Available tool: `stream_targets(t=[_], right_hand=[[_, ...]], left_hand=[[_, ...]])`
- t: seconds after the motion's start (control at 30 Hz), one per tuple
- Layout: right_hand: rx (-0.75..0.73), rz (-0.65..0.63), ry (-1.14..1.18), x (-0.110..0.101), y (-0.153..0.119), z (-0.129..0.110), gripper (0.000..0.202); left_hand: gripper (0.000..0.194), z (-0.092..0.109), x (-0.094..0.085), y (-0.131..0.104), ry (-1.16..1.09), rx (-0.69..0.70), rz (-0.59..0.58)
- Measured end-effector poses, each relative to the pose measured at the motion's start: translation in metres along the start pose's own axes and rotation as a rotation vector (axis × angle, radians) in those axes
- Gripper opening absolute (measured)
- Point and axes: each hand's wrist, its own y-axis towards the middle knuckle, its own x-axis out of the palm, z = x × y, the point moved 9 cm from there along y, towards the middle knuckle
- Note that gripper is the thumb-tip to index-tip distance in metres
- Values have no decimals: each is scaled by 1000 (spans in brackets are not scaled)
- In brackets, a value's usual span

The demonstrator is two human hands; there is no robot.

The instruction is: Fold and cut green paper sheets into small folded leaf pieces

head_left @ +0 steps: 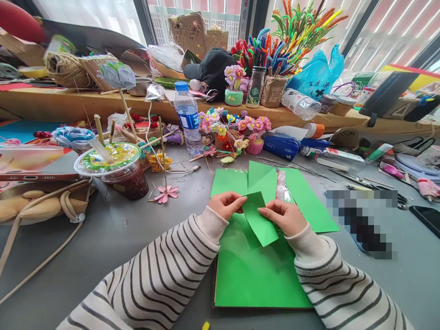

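Observation:
A small strip of green paper point(260, 220) is held up between my two hands. My left hand point(227, 204) pinches its upper left corner with thumb and fingers. On the strip's right edge, the thumb and fingers of my right hand point(283, 217) are closed. Beneath lies a large green sheet point(261, 279), flat on the grey table point(165, 279). Beyond my hands are more green pieces, one at the left point(228, 181) and a larger one at the right point(314, 208), with a clear strip point(281, 184) between them.
A lidded cup of dark drink point(129, 183) and a pink paper flower point(166, 194) stand to the left. Behind are a water bottle point(188, 120) and crocheted flowers point(237, 126). A blurred dark object point(366, 224) and a phone point(426, 220) lie at the right.

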Motion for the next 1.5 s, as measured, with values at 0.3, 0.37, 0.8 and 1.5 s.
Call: stream_targets(t=[0.3, 0.37, 0.8, 1.5], right_hand=[[-153, -190, -321, 26, -9, -9, 22], [-143, -188, -322, 25, -8, -9, 22], [-160, -156, -368, 16, -4, -11, 22], [-76, 42, -49, -22, 10, -1, 22]], left_hand=[[26, 8, 27, -7, 456, 179, -299], [27, 8, 26, -7, 452, 167, -302], [25, 7, 18, 1, 592, 162, -278], [30, 0, -2, 11, 362, 28, -115]])
